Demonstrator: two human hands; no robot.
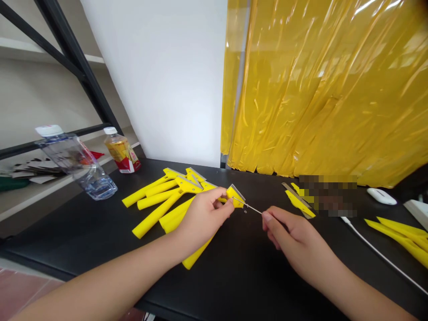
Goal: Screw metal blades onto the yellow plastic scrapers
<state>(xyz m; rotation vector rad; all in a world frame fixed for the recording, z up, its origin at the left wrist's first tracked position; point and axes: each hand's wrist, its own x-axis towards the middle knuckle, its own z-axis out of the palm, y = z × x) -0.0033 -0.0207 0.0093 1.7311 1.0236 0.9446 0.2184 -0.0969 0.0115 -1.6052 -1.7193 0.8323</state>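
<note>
My left hand (207, 211) is closed on a yellow scraper (235, 195) near its blade end; the hand covers much of its handle. Between the thumb and fingers of my right hand (289, 234) is a thin metal rod-like tool (254, 208), probably a hex key or slim screwdriver. Its tip meets the face of the scraper head. A tiny metal piece (245, 211) lies on the table just below the head. Several more yellow scrapers (157, 222) lie fanned out left of my left hand, heads pointing away from me.
The black table (234, 276) carries loose yellow parts with metal strips (299, 200) at right. More yellow pieces (404, 238), a white cable (377, 252) and a white case (381, 196) lie beyond. Two bottles, one clear (78, 162) and one amber (122, 151), stand left.
</note>
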